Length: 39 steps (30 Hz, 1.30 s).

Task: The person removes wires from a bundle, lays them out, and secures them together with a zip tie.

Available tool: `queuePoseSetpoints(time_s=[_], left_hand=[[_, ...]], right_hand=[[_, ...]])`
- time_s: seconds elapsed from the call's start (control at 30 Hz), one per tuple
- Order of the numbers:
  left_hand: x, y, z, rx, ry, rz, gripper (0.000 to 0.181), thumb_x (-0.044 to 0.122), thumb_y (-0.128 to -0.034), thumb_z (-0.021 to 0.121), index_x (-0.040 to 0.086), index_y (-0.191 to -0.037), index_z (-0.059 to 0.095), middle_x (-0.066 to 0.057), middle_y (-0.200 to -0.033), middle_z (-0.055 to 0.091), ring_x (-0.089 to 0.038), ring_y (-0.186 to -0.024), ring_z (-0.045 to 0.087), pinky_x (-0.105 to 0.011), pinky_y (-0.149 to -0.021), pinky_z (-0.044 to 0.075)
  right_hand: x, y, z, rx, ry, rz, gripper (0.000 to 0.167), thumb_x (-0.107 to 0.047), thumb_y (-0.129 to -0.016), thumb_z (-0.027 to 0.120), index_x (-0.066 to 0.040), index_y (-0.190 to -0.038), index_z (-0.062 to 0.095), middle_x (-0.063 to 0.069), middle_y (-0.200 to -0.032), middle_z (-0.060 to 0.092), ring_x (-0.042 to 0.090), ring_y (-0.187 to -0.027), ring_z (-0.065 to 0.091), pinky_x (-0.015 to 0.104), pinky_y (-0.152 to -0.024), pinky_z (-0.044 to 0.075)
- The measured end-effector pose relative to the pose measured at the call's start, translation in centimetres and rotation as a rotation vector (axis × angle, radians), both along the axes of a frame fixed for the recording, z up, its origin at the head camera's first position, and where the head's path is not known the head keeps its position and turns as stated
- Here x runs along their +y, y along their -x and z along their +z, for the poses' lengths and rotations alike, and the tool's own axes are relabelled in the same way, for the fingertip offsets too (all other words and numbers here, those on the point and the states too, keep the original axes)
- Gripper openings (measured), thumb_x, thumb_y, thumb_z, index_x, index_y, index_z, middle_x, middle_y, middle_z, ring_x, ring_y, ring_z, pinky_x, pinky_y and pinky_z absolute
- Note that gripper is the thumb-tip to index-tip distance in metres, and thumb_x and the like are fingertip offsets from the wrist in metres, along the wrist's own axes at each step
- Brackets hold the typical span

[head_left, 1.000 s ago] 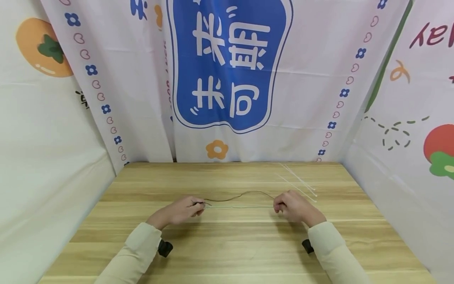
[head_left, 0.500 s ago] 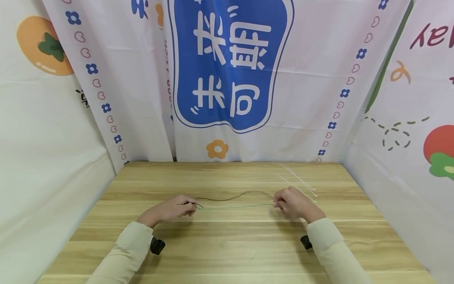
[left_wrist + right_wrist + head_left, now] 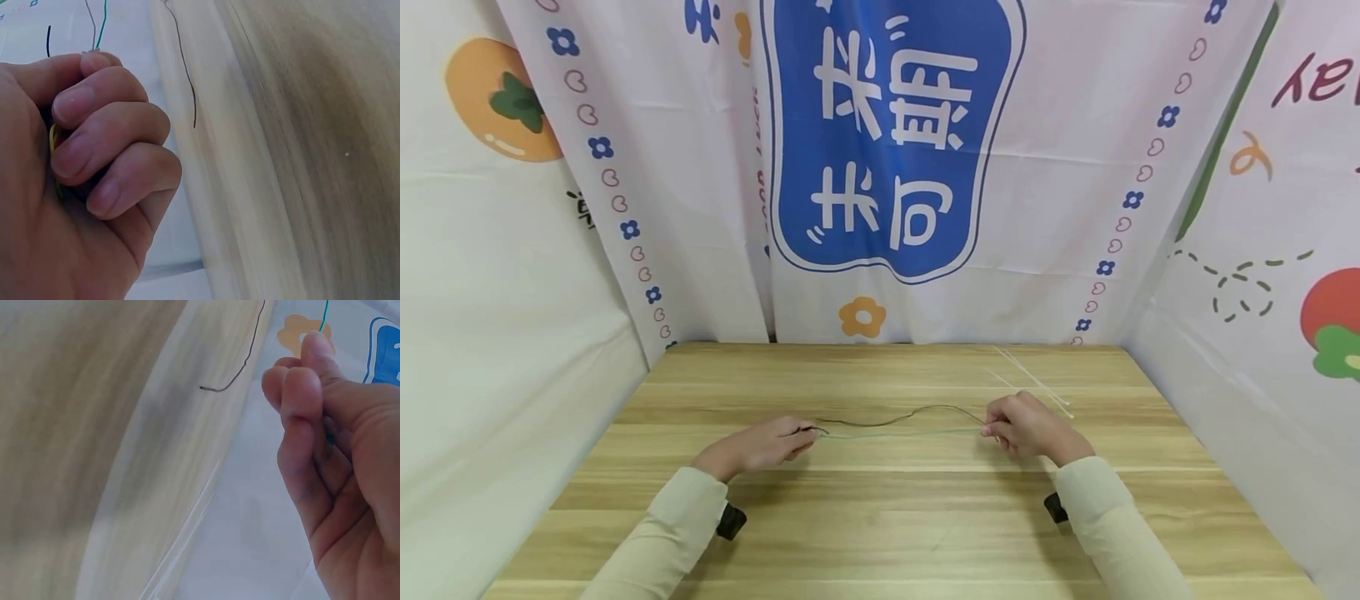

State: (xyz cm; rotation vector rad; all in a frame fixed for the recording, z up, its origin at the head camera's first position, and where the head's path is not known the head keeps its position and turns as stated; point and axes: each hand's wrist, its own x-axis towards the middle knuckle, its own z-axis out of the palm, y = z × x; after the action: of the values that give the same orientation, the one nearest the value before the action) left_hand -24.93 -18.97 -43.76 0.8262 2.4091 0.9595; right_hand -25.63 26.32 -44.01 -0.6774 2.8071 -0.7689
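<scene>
My left hand [image 3: 767, 443] [image 3: 106, 137] pinches a green wire and a grey wire [image 3: 92, 25] between thumb and index finger. Yellow and red strands [image 3: 54, 147] show inside its curled fingers, and a short dark end [image 3: 49, 40] sticks out past the thumb. The green wire [image 3: 887, 435] [image 3: 324, 315] runs across to my right hand [image 3: 1028, 427] [image 3: 340, 444], where thumb and fingertips pinch it. A dark wire [image 3: 936, 407] [image 3: 184, 62] [image 3: 234, 376] lies wavy on the wood just beyond, its two ends near the hands.
Several thin white sticks [image 3: 1037, 383] [image 3: 181, 540] lie at the back right of the wooden table [image 3: 880, 517], beyond my right hand. Printed white cloth [image 3: 1045, 208] hangs behind the table and along both sides.
Over the last second my left hand has moved left, widening the gap between the hands. The green wire now sags slightly. My right hand has shifted slightly right and away from me.
</scene>
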Motion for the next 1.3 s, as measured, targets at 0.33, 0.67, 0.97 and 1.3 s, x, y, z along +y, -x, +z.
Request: queuePoseSetpoints(time_s=[0.33,0.67,0.97,1.3], left_hand=[[0.2,1.0,-0.3,0.108,0.236,0.063,0.042,0.033,-0.1169,0.037,0.004,-0.121,0.067,-0.009,-0.104,0.068,-0.025,-0.098,0.065,-0.05,-0.092,0.051],[-0.4,2.6,-0.3,0.106,0.303,0.093,0.044,0.033,-0.1163,0.039,0.0,-0.133,0.063,-0.021,-0.137,0.064,-0.042,-0.133,0.058,-0.059,-0.11,0.046],[-1.0,3.6,0.1,0.12,0.362,0.096,0.044,0.037,-0.1143,0.044,0.008,-0.141,0.064,-0.019,-0.148,0.061,-0.045,-0.143,0.052,-0.061,-0.117,0.041],[-5.0,3.3,-0.1,0.149,0.421,0.177,0.042,0.025,-0.1127,0.046,0.0,-0.143,0.061,-0.03,-0.15,0.055,-0.053,-0.142,0.048,-0.064,-0.116,0.04]], right_hand=[[0.3,0.8,-0.4,0.002,-0.007,0.014,0.026,-0.015,-0.104,0.068,-0.006,-0.08,0.066,-0.001,-0.061,0.062,0.012,-0.049,0.059,0.025,-0.053,0.051],[-0.5,1.4,-1.1,-0.019,-0.008,0.026,0.029,-0.016,-0.104,0.068,-0.005,-0.077,0.066,-0.002,-0.055,0.057,0.009,-0.046,0.054,0.024,-0.055,0.049],[-0.7,1.8,-2.1,-0.013,-0.017,0.036,0.03,-0.019,-0.103,0.07,-0.01,-0.075,0.066,-0.002,-0.053,0.06,0.008,-0.046,0.055,0.023,-0.056,0.047],[0.7,1.8,-1.9,-0.017,-0.016,-0.001,0.031,-0.016,-0.103,0.069,-0.008,-0.073,0.065,0.001,-0.053,0.059,0.009,-0.047,0.052,0.023,-0.057,0.045]])
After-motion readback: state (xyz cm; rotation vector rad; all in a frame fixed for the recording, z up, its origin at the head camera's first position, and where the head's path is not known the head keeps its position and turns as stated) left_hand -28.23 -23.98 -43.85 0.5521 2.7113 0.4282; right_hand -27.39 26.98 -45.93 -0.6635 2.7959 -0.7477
